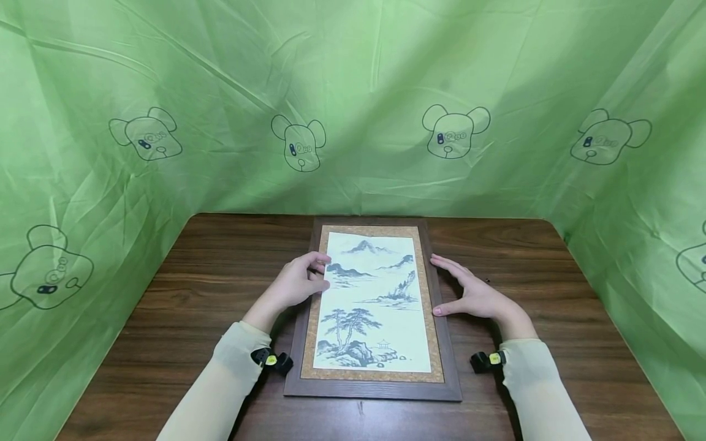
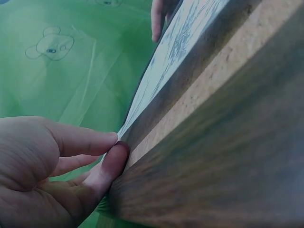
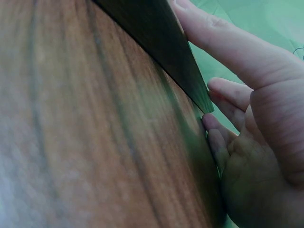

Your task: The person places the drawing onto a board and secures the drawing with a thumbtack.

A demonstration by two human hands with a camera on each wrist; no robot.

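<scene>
A white sheet with a blue ink landscape (image 1: 375,294) lies over a cork panel (image 1: 380,376) inside a dark wooden frame (image 1: 372,390). At the sheet's left edge, my left hand (image 1: 298,282) pinches it between thumb and forefinger; the left wrist view shows the sheet (image 2: 173,57) raised off the cork (image 2: 223,85) there, casting a shadow. My right hand (image 1: 477,297) rests with fingers spread along the frame's right side, thumb lower and fingertips higher. In the right wrist view its thumb touches the frame's outer edge (image 3: 161,42), the other fingers beyond.
The frame lies on a dark wood-grain table (image 1: 220,294), its top near the table's back edge. A green curtain (image 1: 364,92) printed with bear heads surrounds the table at the back and both sides. Small black devices with yellow marks (image 1: 273,360) are strapped to both wrists.
</scene>
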